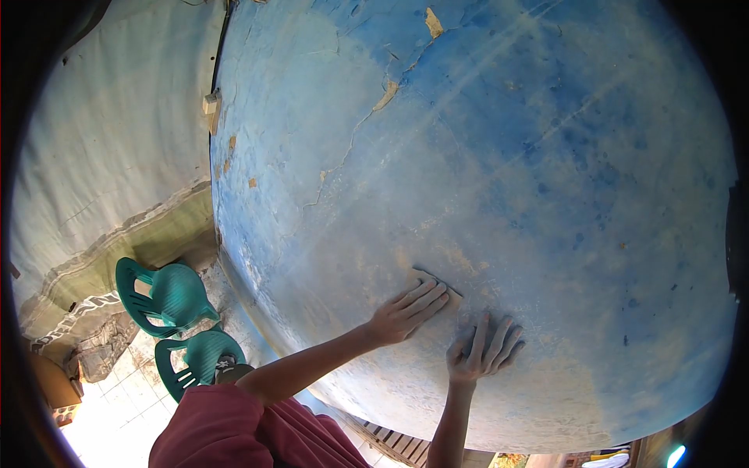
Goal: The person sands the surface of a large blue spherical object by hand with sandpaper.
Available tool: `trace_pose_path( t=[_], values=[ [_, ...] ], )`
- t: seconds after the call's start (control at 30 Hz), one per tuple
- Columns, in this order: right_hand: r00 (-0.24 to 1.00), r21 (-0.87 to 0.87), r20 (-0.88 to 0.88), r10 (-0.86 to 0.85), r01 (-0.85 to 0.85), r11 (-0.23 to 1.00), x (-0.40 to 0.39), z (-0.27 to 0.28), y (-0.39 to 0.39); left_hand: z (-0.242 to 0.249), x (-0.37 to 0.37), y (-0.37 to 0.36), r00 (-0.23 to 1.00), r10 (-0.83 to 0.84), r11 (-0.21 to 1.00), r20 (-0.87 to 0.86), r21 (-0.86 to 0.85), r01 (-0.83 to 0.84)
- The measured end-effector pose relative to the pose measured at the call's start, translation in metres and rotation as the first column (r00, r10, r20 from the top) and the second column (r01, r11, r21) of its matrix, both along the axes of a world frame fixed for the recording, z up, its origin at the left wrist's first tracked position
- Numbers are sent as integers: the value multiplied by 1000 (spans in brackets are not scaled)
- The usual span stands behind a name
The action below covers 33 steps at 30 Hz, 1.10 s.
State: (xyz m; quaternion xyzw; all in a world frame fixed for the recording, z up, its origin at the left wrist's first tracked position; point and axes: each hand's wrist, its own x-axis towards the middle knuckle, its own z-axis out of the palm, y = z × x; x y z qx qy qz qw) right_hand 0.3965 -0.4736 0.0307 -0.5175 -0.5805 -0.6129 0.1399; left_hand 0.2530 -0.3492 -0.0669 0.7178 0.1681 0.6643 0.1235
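Head view: the large blue painted wall (546,195), mottled and chalky, fills most of the view, bowed by the lens. The person's left hand (409,312), grey with dust, holds a thin, flat, tan-grey sheet with a dark edge (452,299) against the wall, fingers together over it; the thumb's hold cannot be made out. The sheet lies just left of the right hand (485,349), which rests on the wall with fingers spread, also dusty; cannot tell if anything is beneath its palm. Hands apart, near one another. State of the surface, as judged: partway worked. Around both hands and toward the near side the paint is pale, greyish and scuffed, with tan flecks showing, and reads as rubbed over. Deeper blue, blotched with dark spots, spreads far and right and looks less worked. A thin, branching crack (356,134) runs toward the far side, with bare tan patches (385,95) along it, apparently unrepaired; smaller chips mark the left edge. Cannot tell how smooth the pale area is. To the left, a pale hanging cloth sheet (117,140); below it, two green plastic armchairs (178,295) on light floor tiles (117,402). Maroon fabric sleeve (214,417) near.
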Motion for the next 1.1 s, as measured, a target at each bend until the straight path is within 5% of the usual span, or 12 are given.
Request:
trace_pose_path(
  t=[0.03, 0.17, 0.27, 0.33, 0.4, 0.47, 0.53, 0.67, 0.73, 0.77, 1.0, 1.1],
  values=[
    [1000, -5, -7, -1, 1, 1000, 0, 0, -1, 0, -9, 5, 1000, 22, 999, -20, 46, -21],
    [1000, -1, -10, -11, 11, 1000, 1, -2, 0, 29, -56, 84, 867, 365, 846, 339, -510, -157],
    [1000, 12, -2, -25, 25, 1000, 1, -3, 1, 34, -51, 84, 849, 438, 827, 295, -502, -252],
    [1000, 9, -5, -21, 21, 1000, -1, -2, 0, 25, -39, 49, 887, 331, 872, 322, -463, -158],
    [1000, -9, 0, -28, 28, 1000, -1, -1, 1, 11, -30, 24, 982, 139, 956, 131, -278, -99],
    [999, 1, 8, -35, 35, 999, 0, -2, -1, 7, -47, 60, 975, 196, 946, 103, -282, -160],
    [999, -7, 9, -53, 53, 999, -3, 1, -2, 13, -62, 95, 862, 404, 831, 306, -517, -206],
    [1000, 26, -1, -30, 30, 999, -1, -4, 3, 28, -48, 75, 825, 456, 815, 334, -529, -236],
    [999, 19, 6, -36, 36, 999, -3, -1, 2, 22, -33, 30, 976, 137, 939, 171, -335, -73],
    [998, 2, 9, -54, 54, 999, -5, 0, 0, 19, -34, 38, 975, 139, 938, 175, -338, -73],
    [999, 15, -2, -46, 46, 999, -8, 0, 2, 30, -50, 93, 753, 497, 761, 430, -633, -140],
    [998, 17, 31, -56, 56, 998, -7, 2, 6, 30, -31, 43, 914, 250, 904, 320, -416, -102]
  ],
)
